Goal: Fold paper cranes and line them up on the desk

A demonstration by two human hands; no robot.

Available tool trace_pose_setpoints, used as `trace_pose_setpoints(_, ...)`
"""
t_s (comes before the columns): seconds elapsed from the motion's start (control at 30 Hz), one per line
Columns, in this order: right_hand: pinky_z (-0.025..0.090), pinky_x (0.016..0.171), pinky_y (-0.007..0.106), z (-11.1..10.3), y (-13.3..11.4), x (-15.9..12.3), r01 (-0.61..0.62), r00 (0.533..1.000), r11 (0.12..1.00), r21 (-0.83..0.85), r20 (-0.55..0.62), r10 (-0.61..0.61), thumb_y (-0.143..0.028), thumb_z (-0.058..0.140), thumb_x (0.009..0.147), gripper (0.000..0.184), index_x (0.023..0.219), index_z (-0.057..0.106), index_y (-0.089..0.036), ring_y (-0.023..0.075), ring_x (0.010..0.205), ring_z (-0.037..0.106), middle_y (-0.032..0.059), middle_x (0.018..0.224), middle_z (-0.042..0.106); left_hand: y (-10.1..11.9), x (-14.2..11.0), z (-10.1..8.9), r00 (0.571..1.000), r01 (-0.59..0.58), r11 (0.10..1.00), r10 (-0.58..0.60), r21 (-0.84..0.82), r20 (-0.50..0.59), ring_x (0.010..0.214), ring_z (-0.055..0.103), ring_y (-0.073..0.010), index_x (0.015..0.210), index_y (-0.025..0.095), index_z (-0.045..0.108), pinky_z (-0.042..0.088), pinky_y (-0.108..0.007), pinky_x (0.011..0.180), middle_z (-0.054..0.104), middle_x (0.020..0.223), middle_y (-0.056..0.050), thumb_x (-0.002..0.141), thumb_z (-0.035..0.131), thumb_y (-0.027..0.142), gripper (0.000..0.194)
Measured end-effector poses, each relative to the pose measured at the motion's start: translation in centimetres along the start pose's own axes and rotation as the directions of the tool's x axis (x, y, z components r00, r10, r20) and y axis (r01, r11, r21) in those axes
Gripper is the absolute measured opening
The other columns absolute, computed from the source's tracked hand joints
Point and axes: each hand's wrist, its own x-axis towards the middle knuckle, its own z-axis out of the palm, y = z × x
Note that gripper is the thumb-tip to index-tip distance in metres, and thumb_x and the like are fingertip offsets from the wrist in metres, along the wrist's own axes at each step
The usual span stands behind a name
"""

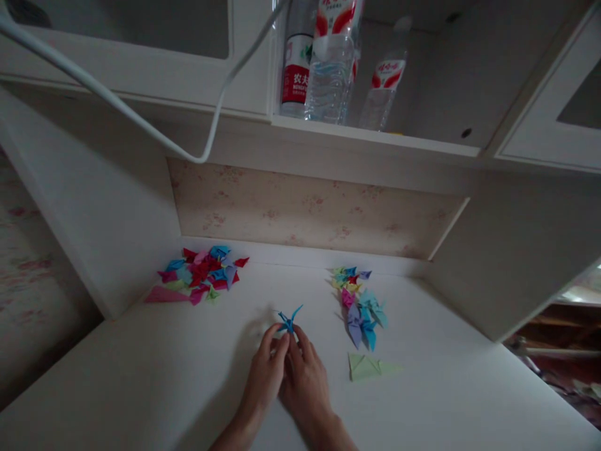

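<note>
A small blue origami crane (290,322) is pinched between my two hands above the middle of the white desk (197,369). My left hand (270,363) grips it from the left with thumb and fingers, and my right hand (304,369) from the right. Two thin blue points of the folded paper stick up past the fingertips; its lower part is hidden by them. To the right of my hands lies a pale green folded paper (369,367). Beyond it is a loose group of folded paper cranes (355,326) in purple, blue, pink and yellow.
A pile of colourful folded papers (201,272) lies at the back left of the desk. Overhead hangs a white cabinet with plastic water bottles (331,78) on its open shelf. A bent white lamp arm or tube (154,133) crosses the upper left. Side panels bound the desk.
</note>
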Motion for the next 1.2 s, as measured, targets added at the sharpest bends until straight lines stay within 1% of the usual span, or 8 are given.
trace_pose_setpoints(0.13,0.051,0.088,0.040,-0.1,-0.1,0.2,0.059,0.997,0.998,-0.012,0.051,-0.058,-0.012,0.053,0.076,0.062,0.135,0.045,-0.026,0.0272,0.106,0.057,0.0085,0.137,0.048,-0.2,0.7,0.1,1.000,-0.012,1.000,0.013,-0.012,0.026,0.098,0.063,-0.0229,0.119,0.016,0.055,0.047,-0.033,0.087,0.068,0.107,-0.011,0.083,0.051,0.050,0.050)
trace_pose_setpoints(0.33,0.051,0.091,0.039,-0.5,-0.6,0.2,0.158,0.983,0.978,0.139,0.068,-0.169,-0.014,0.050,0.081,0.056,0.135,0.046,-0.030,0.0252,0.110,0.056,0.0059,0.135,0.051,-0.2,0.7,-1.6,1.000,-0.013,1.000,0.012,0.019,0.016,0.077,0.065,-0.0206,0.118,0.015,0.054,0.051,-0.027,0.066,0.068,0.087,-0.007,0.082,0.052,0.053,0.053)
trace_pose_setpoints(0.53,0.047,0.095,0.036,-0.8,-0.6,0.3,0.104,0.993,0.921,0.376,0.008,-0.116,-0.011,0.043,0.085,0.041,0.117,0.062,-0.029,0.0203,0.112,0.056,0.0056,0.126,0.058,0.1,0.8,-2.4,0.997,-0.047,0.998,0.044,0.034,0.066,0.062,0.061,-0.0168,0.102,0.015,0.059,0.046,-0.022,0.048,0.063,0.074,-0.003,0.078,0.055,0.056,0.048)
trace_pose_setpoints(0.67,0.053,0.079,0.032,-0.4,0.1,0.7,-0.091,0.983,0.783,0.615,-0.069,0.169,-0.023,0.046,0.089,0.023,0.094,0.068,-0.023,0.0192,0.095,0.062,0.0083,0.105,0.065,-0.6,1.4,-2.9,0.994,-0.073,0.995,0.067,0.069,0.085,0.054,0.055,-0.0142,0.109,0.015,0.059,0.043,-0.022,0.045,0.058,0.065,0.001,0.079,0.053,0.055,0.050)
trace_pose_setpoints(0.8,0.050,0.057,0.025,-0.1,0.9,1.3,-0.318,0.901,0.501,0.805,0.092,0.424,-0.040,0.055,0.084,0.030,0.107,0.062,-0.022,0.0169,0.074,0.060,0.0062,0.092,0.065,-1.0,1.4,-2.8,0.978,-0.126,0.986,0.105,0.109,0.180,0.051,0.052,-0.0122,0.118,0.017,0.055,0.041,-0.021,0.046,0.062,0.071,0.000,0.083,0.051,0.045,0.045)
trace_pose_setpoints(0.93,0.050,0.060,0.026,-0.2,1.1,1.7,-0.361,0.892,0.322,0.875,0.224,0.391,-0.045,0.059,0.081,0.040,0.113,0.060,-0.021,0.0185,0.081,0.060,0.0074,0.098,0.065,-1.0,1.1,-2.5,0.955,-0.190,0.980,0.169,0.063,0.243,0.075,0.062,-0.0169,0.117,0.018,0.058,0.050,-0.025,0.065,0.068,0.098,-0.008,0.080,0.054,0.029,0.039)
trace_pose_setpoints(1.07,0.049,0.063,0.027,-0.4,0.9,1.7,-0.340,0.918,0.326,0.882,0.236,0.319,-0.040,0.064,0.078,0.030,0.102,0.066,-0.021,0.0181,0.079,0.059,0.0062,0.097,0.064,-1.5,1.2,-2.4,0.935,-0.246,0.968,0.225,0.045,0.275,0.094,0.062,-0.0205,0.119,0.019,0.057,0.050,-0.031,0.081,0.067,0.108,-0.009,0.076,0.051,0.017,0.043)
trace_pose_setpoints(1.2,0.048,0.067,0.028,-0.7,0.7,1.6,-0.326,0.928,0.340,0.882,0.230,0.295,-0.035,0.064,0.077,0.026,0.099,0.069,-0.022,0.0198,0.086,0.058,0.0066,0.102,0.061,-2.0,1.5,-2.5,0.934,-0.267,0.963,0.247,0.044,0.260,0.101,0.061,-0.0205,0.120,0.017,0.054,0.047,-0.032,0.088,0.066,0.110,-0.010,0.082,0.048,0.018,0.039)
